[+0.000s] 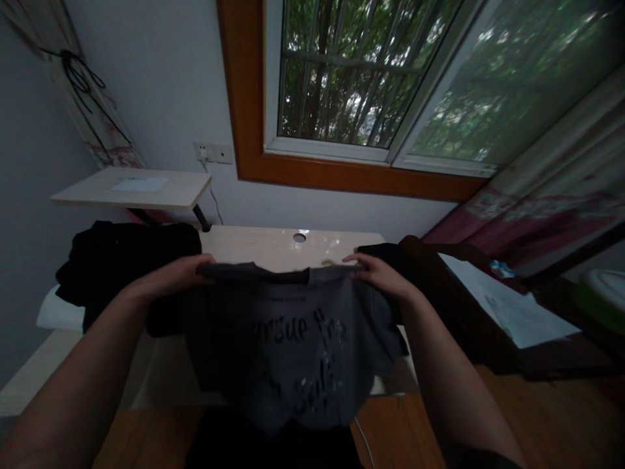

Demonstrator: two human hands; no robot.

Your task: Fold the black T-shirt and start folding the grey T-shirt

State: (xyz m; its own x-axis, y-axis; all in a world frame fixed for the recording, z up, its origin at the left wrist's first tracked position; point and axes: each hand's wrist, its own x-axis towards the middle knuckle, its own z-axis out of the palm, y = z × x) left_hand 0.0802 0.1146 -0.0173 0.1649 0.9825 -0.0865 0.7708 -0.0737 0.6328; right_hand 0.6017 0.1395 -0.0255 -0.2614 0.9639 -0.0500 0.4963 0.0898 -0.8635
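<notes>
A dark grey T-shirt (293, 345) with black lettering hangs in front of me, held up by its shoulders over a pale wooden table (273, 246). My left hand (183, 272) is closed on the shirt's left shoulder. My right hand (378, 272) is closed on the right shoulder. The collar sags between them and the hem drops below the table's front edge. The lettering is partly folded and blurred.
A heap of black clothes (117, 260) lies on the table's left. A small raised shelf (131, 189) stands behind it, by a wall socket (213, 152). A dark cabinet with a white sheet of paper (508, 306) is at the right. A window (371, 78) fills the wall ahead.
</notes>
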